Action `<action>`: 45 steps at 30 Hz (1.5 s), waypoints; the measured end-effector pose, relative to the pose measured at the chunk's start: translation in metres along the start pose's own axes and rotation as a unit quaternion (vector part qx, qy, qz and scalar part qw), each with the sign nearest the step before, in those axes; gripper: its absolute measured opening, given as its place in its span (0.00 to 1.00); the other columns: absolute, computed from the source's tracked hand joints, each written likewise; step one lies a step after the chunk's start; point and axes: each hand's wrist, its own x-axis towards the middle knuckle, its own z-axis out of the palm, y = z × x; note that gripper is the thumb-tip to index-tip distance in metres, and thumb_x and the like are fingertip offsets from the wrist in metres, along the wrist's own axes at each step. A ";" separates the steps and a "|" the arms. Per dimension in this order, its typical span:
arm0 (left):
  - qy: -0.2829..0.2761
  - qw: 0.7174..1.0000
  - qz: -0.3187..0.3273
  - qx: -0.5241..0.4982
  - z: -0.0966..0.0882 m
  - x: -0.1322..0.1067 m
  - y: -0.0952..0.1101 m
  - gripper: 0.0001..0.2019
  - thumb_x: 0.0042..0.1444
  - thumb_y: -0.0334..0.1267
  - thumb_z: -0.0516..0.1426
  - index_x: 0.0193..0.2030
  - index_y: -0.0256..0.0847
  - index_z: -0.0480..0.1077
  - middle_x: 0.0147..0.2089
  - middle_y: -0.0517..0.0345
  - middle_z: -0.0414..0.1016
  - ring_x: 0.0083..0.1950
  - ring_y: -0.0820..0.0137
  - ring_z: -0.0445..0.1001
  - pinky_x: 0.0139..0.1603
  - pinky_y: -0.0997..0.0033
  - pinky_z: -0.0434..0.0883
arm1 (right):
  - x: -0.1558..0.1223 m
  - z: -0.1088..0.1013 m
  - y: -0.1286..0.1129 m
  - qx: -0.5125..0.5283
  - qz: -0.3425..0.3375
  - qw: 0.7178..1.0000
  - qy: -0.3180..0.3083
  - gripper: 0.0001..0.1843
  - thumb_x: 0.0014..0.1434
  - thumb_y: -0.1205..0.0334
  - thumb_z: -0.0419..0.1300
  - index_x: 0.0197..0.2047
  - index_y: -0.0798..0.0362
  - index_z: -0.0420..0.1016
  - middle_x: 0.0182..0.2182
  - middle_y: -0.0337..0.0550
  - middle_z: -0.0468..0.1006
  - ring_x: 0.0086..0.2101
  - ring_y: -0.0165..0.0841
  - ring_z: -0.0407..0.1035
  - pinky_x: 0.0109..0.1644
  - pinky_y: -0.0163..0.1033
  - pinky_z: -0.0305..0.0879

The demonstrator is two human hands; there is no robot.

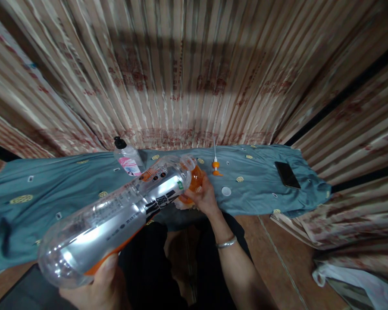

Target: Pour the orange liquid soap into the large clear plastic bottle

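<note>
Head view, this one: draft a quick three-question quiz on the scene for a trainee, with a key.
1. Which hand holds the silver-labelled plastic bottle near its base?
2. True or false: the black smartphone lies to the right of the orange dispenser pump.
3. What colour is the cap on the pink-labelled bottle? A white; B black; C orange.
Key: 1 the left hand; 2 true; 3 B.

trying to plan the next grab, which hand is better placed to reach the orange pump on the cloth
Probably the right hand: it is nearer the orange pump, though it holds the orange bottle. The left hand is farther off, supporting the large silver-labelled bottle.
</note>
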 end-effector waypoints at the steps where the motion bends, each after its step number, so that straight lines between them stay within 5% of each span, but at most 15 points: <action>1: 0.003 1.000 -0.003 -0.002 0.000 0.000 0.001 0.25 0.41 0.53 0.78 0.44 0.48 0.79 0.49 0.55 0.85 0.63 0.40 0.84 0.79 0.27 0.67 | 0.000 0.000 0.000 -0.001 0.000 1.000 -0.002 0.36 0.47 0.51 0.80 0.58 0.45 0.76 0.47 0.42 0.91 0.47 0.46 0.88 0.55 0.50 0.85; 10: 0.023 0.999 0.003 -0.023 0.005 0.004 0.006 0.23 0.34 0.44 0.78 0.36 0.47 0.77 0.42 0.57 0.82 0.55 0.46 0.85 0.70 0.34 0.77 | 0.001 -0.001 0.002 0.005 0.001 1.000 -0.004 0.39 0.47 0.50 0.81 0.61 0.46 0.75 0.49 0.45 0.91 0.52 0.49 0.87 0.58 0.52 0.85; 18: 0.031 0.999 0.003 -0.004 -0.001 0.006 -0.003 0.25 0.31 0.49 0.78 0.36 0.46 0.78 0.35 0.61 0.79 0.40 0.57 0.82 0.64 0.38 0.81 | 0.001 0.000 0.002 0.012 -0.004 1.000 0.000 0.38 0.47 0.51 0.80 0.59 0.45 0.75 0.49 0.43 0.92 0.50 0.47 0.88 0.56 0.50 0.85; 32: 0.040 0.999 -0.015 0.018 -0.004 0.005 -0.004 0.25 0.32 0.46 0.78 0.38 0.46 0.78 0.39 0.59 0.80 0.52 0.47 0.85 0.73 0.34 0.74 | 0.002 -0.001 0.003 0.003 -0.024 1.000 -0.014 0.39 0.47 0.51 0.82 0.60 0.45 0.76 0.53 0.45 0.91 0.53 0.48 0.87 0.58 0.51 0.85; 45: 0.031 0.998 -0.046 0.019 -0.010 0.000 -0.006 0.32 0.33 0.49 0.79 0.48 0.46 0.81 0.45 0.56 0.83 0.53 0.47 0.86 0.74 0.37 0.74 | 0.002 0.004 0.005 0.003 -0.028 0.999 0.015 0.37 0.48 0.53 0.80 0.59 0.45 0.77 0.50 0.44 0.92 0.50 0.48 0.88 0.56 0.51 0.86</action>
